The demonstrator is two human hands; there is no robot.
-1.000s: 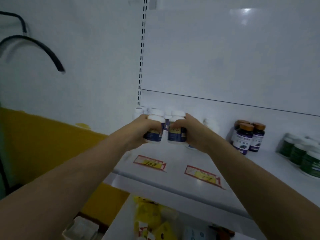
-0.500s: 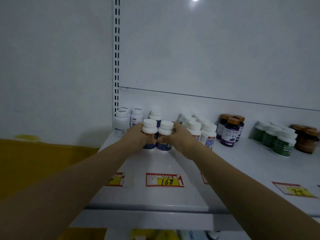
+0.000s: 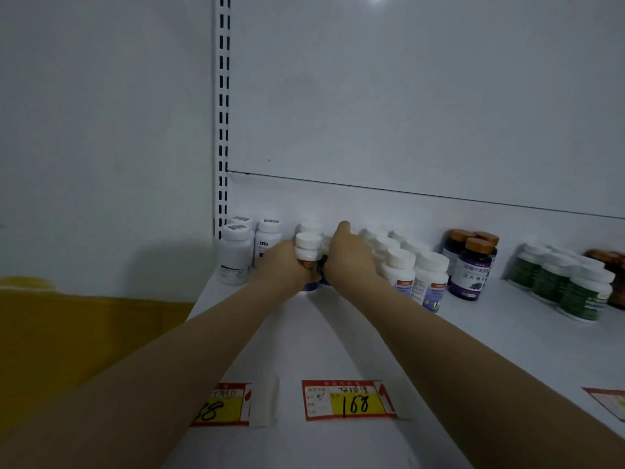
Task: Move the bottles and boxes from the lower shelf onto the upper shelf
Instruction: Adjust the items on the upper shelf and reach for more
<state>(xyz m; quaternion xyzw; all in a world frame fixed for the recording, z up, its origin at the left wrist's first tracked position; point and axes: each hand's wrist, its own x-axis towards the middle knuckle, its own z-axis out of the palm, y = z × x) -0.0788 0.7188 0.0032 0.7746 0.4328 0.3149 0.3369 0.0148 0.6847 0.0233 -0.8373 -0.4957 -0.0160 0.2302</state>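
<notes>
Left grip (image 3: 287, 265) and right grip (image 3: 351, 262) have pushed deeper onto the upper shelf (image 3: 324, 346). Each curls round one bottle: left bottle (image 3: 307, 247) exposed, right bottle (image 3: 324, 282) mostly hidden, both beside the shelved rows (image 3: 406, 269). Likely light, rigid, smooth plastic: hold mid-body, not by the cap.

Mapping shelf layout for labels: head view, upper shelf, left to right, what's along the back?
plain white bottles → left hand gripping a white-capped bottle → right hand gripping a mostly hidden second bottle → white-capped bottle cluster → purple bottles with orange caps → green bottles → brown bottles
</notes>
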